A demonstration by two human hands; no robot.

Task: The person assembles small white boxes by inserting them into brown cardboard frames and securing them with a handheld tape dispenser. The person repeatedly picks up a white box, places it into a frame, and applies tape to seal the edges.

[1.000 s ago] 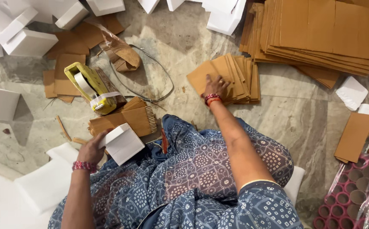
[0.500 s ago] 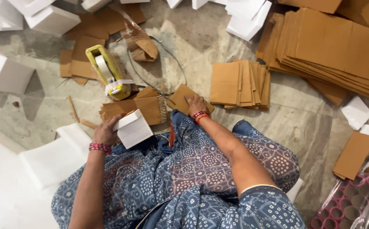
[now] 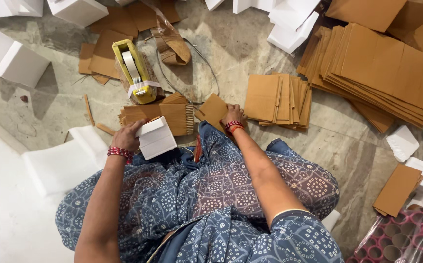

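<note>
Here, largest to smallest:

Floor [image 3: 250, 53]: mottled stone, seen from above; everything lies on it, with the person sitting at the near edge, knees in blue patterned cloth.

Large cardboard stack [image 3: 386, 63]: brown flat sheets, fanned out, far right.

White foam sheets [image 3: 65, 163]: pale slabs, near left, beside the person's left knee.

White boxes [image 3: 12, 56]: folded cartons, scattered along the far left and far edge.

Small cardboard stack [image 3: 277, 100]: brown panels, overlapping, centre right, just right of the right hand.

Corrugated bundle [image 3: 165, 117]: ribbed brown strips, centre, between the two hands and touching the tape dispenser's near end.

Tape dispenser [image 3: 133, 73]: yellow, loaded with a pale roll, lying far of the bundle.

Small white box [image 3: 157, 139]: closed, tilted, near centre at the left knee, just near of the bundle.

Cardboard piece [image 3: 212, 111]: single brown panel, centre, lying flat on the floor beside the bundle's right edge.

Left hand [image 3: 126, 136]: red bangles at the wrist; fingers curled around the small white box's left edge, holding it.

Right hand [image 3: 232, 114]: red bangles at the wrist; fingers closed on the cardboard piece's right edge, gripping it.
</note>
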